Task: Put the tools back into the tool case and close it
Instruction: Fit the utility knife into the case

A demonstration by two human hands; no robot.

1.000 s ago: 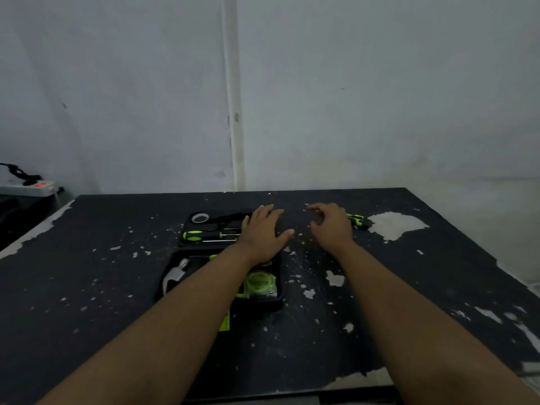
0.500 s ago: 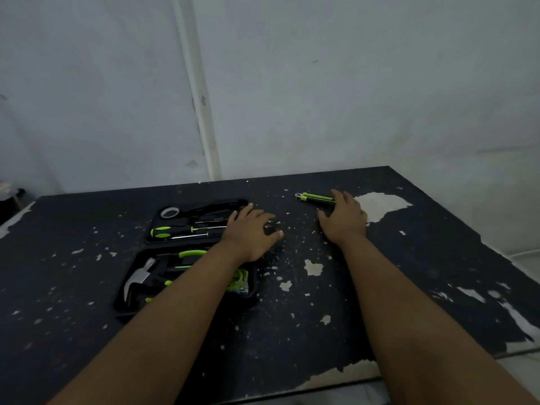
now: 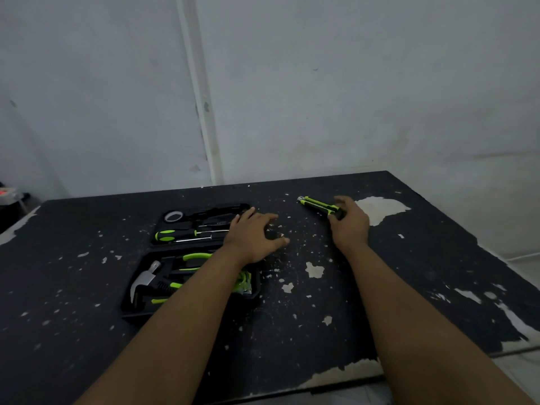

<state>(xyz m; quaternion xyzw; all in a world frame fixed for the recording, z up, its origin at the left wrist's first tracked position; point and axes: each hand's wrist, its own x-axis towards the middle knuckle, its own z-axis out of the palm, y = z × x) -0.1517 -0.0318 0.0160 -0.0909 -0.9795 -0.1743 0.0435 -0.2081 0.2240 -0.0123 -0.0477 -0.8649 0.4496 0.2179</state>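
A black tool case (image 3: 128, 309) lies open on the dark table, left of centre. Its far half holds a roll of tape (image 3: 173, 215) and green-handled screwdrivers (image 3: 175, 234). Its near half holds a hammer (image 3: 144, 280), green-handled pliers (image 3: 193, 258) and a tape measure (image 3: 245, 283), partly hidden by my left forearm. My left hand (image 3: 252, 236) rests flat on the table by the case's right edge, fingers spread. My right hand (image 3: 349, 225) grips the rear end of a green-and-black utility knife (image 3: 317, 204), which points away to the left on the table.
The black table (image 3: 423, 273) has chipped paint, with a large bare patch (image 3: 380, 207) just right of my right hand. A white wall stands close behind the table. A power strip (image 3: 7, 195) sits off the table's far left corner.
My right hand has reached forward to the right and closed its fingers round the utility knife's end. The left hand stayed beside the case. The camera view has shifted right.
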